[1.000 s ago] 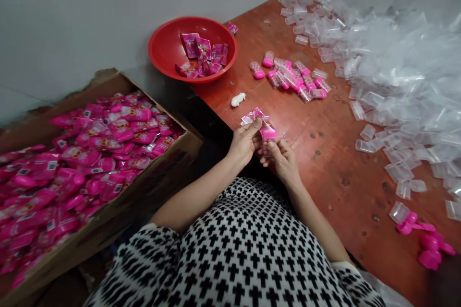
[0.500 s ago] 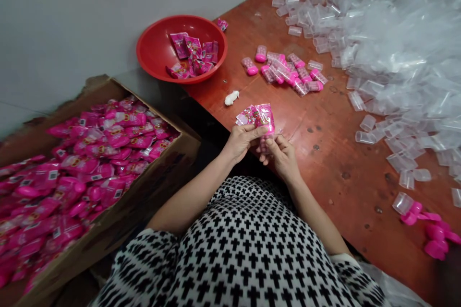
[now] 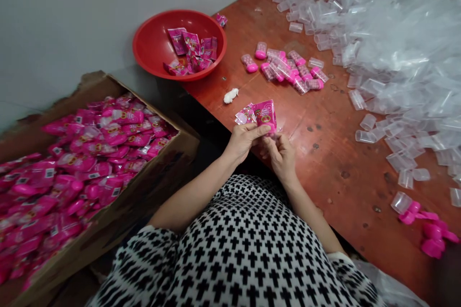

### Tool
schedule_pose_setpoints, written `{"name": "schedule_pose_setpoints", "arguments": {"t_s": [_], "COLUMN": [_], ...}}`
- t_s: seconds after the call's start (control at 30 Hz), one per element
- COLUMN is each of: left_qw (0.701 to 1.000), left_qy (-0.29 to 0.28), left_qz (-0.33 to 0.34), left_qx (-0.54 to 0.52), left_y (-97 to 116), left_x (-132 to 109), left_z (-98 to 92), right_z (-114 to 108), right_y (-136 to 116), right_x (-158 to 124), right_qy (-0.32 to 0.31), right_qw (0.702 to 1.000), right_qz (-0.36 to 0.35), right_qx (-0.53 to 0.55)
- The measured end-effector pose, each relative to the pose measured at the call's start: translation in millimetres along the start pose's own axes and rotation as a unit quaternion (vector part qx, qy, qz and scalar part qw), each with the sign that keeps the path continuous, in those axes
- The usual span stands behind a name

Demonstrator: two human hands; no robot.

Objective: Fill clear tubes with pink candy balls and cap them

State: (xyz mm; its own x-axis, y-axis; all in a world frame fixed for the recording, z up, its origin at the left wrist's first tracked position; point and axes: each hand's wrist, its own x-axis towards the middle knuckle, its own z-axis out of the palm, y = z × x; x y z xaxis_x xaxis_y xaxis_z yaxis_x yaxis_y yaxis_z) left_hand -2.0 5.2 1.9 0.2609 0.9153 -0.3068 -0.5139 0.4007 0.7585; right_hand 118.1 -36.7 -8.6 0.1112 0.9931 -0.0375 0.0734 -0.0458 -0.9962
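My left hand (image 3: 242, 143) is closed, pinching a pink printed packet (image 3: 266, 111) between thumb and fingers. A second printed packet (image 3: 245, 114) fans out to the left behind it, in the same grip. My right hand (image 3: 284, 157) is closed at the packet's lower end, on a small clear container with pink balls (image 3: 271, 136). Most of that container is hidden by the packet and my fingers. Both hands are over the table's near edge. Just beyond them lies a white crumpled lump (image 3: 231, 95).
A red bowl (image 3: 147, 53) with several pink packets overhangs the table (image 3: 324, 192). Filled pink-capped containers (image 3: 288, 68) lie mid-table. Clear empty cups (image 3: 396, 76) are heaped at right, pink plastic parts (image 3: 434, 237) near the front. At left, a cardboard box (image 3: 158, 177) holds filled pink packets.
My right hand has moved slightly up towards the packet, and less of the container shows below it. The front packet now faces the camera flatter.
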Motion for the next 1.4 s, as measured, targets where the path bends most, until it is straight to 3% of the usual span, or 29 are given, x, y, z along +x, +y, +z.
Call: {"name": "schedule_pose_setpoints", "arguments": {"t_s": [0.07,0.13,0.23,0.4,0.57,0.67,0.87,1.0,1.17,1.4], "left_qw": [0.999,0.998,0.998,0.998,1.0,0.999,1.0,1.0,1.0,0.996], "left_qy": [0.017,0.019,-0.013,-0.033,-0.023,-0.04,0.024,0.021,-0.013,0.048], "left_qz": [0.017,0.031,0.023,0.015,0.016,-0.005,0.0,0.015,-0.02,-0.011], "left_qx": [0.028,0.053,0.051,0.056,0.013,-0.024,-0.018,0.014,-0.007,-0.068], "left_y": [-1.3,-0.8,2.5,4.6,3.3,1.6,-2.8,-5.9,-10.3,-4.5], "left_x": [-0.8,-2.2,-4.3,-8.1,-11.2,-10.0,-5.6,-10.9,-16.9,-12.6], "left_z": [-0.7,-2.9,-5.9,-5.4,-3.0,-1.6,1.2,3.8,1.1,-8.2], "right_z": [0.2,1.3,4.6,6.0,2.4,1.2,0.1,0.8,3.1,-3.7], "right_y": [-0.1,-2.2,-6.5,-8.3,-5.0,-4.3,-1.1,-1.5,-0.4,-2.4], "right_x": [0.7,2.7,5.4,4.4,4.3,3.7,-1.4,1.1,5.4,0.6], "right_qy": [-0.005,-0.056,-0.1,-0.058,-0.089,-0.073,-0.029,-0.055,-0.058,-0.051], "right_qw": [1.0,0.992,0.975,0.991,0.975,0.982,0.999,0.99,0.968,0.962], "right_qz": [0.015,0.068,0.108,0.053,0.104,0.091,0.011,0.073,0.139,0.147], "right_qx": [0.015,0.092,0.166,0.104,0.178,0.15,0.015,0.112,0.2,0.225]}}
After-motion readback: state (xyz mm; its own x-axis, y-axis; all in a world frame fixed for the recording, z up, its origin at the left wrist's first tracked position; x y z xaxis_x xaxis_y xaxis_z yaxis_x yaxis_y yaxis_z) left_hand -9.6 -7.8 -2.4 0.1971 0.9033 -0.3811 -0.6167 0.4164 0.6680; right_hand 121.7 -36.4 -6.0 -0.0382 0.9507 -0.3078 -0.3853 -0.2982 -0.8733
